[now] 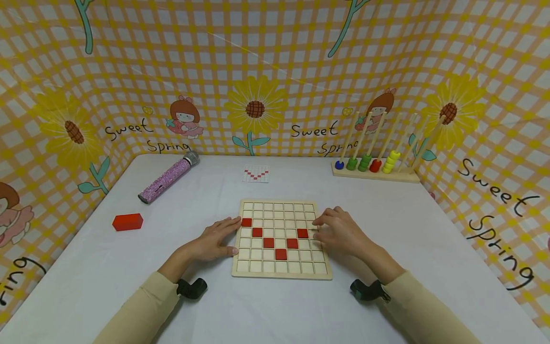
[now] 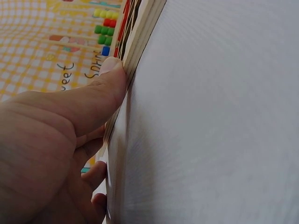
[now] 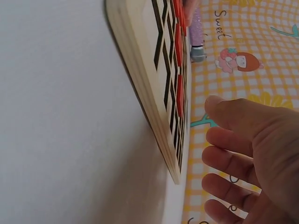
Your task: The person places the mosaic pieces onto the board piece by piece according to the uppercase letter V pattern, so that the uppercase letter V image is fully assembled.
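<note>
A square wooden grid board (image 1: 279, 273) lies flat on the table. Its cells are pale apart from several red ones, such as the red square (image 1: 280, 254), which form a slanting pattern. My left hand (image 1: 212, 241) rests against the board's left edge, its thumb (image 2: 112, 77) touching the side and its fingers stretched along it. At the right edge my right hand (image 1: 343, 231) hovers over the outer column, thumb and forefinger a little apart. In the right wrist view its fingers (image 3: 224, 158) bend loosely, and nothing shows between them.
Behind the board lies a small printed card (image 1: 256, 174) with a red V on a grid. A glittery pink microphone (image 1: 165, 182) and a red block (image 1: 127, 222) are on the left. A peg abacus (image 1: 374, 176) with coloured beads stands at the back right, near the patterned cloth wall.
</note>
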The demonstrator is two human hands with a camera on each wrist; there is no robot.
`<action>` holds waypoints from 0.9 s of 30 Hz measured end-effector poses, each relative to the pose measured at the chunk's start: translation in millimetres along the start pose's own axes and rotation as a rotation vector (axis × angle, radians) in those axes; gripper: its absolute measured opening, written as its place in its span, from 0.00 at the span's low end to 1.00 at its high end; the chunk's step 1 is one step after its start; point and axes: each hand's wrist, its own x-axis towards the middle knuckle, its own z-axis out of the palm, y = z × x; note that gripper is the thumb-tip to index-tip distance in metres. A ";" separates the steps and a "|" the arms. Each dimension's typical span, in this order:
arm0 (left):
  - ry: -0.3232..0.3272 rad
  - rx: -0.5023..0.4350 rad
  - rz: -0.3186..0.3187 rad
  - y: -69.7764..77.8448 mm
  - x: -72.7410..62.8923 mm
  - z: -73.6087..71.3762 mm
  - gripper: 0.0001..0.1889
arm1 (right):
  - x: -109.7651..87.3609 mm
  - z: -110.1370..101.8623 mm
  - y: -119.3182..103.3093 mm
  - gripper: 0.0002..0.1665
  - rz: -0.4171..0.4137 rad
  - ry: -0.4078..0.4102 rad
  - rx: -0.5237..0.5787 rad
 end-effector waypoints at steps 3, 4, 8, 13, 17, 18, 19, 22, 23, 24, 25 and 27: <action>0.002 -0.003 -0.003 0.1 -0.1 0.3 0.40 | -5.0 -3.2 1.7 0.16 -0.001 0.010 0.000; 0.002 -0.004 -0.004 0.2 -0.2 0.4 0.40 | -6.9 -4.1 2.4 0.16 -0.004 0.013 -0.002; 0.005 -0.008 -0.004 0.2 -0.3 0.6 0.40 | -15.1 -8.6 4.7 0.16 -0.020 0.030 -0.012; 0.005 -0.004 0.007 0.3 -0.5 -0.2 0.40 | -26.9 -16.1 7.4 0.16 -0.022 0.045 -0.023; 0.003 0.005 0.008 0.5 -0.4 -0.5 0.40 | -38.8 -21.8 10.9 0.16 -0.014 0.051 -0.031; 0.002 0.004 0.008 0.6 -0.2 -0.5 0.40 | -42.2 -23.1 11.9 0.16 -0.011 0.053 -0.033; 0.001 0.006 0.008 0.6 -0.2 -0.5 0.40 | -45.6 -24.3 13.1 0.16 -0.008 0.055 -0.037; 0.000 0.010 0.010 0.4 0.1 -0.3 0.40 | -55.8 -27.5 17.0 0.17 0.005 0.057 -0.040; -0.001 0.011 0.010 0.2 0.0 -0.2 0.40 | -59.1 -28.5 18.5 0.17 0.011 0.055 -0.042; -0.001 0.012 0.010 0.0 0.1 -0.1 0.40 | -62.4 -29.3 20.2 0.17 0.018 0.051 -0.045; -0.001 0.014 0.009 -0.2 0.1 0.0 0.40 | -65.5 -30.1 21.9 0.17 0.024 0.047 -0.044; -0.001 0.014 0.007 -0.6 -0.1 0.1 0.40 | -71.6 -31.7 25.1 0.16 0.035 0.037 -0.042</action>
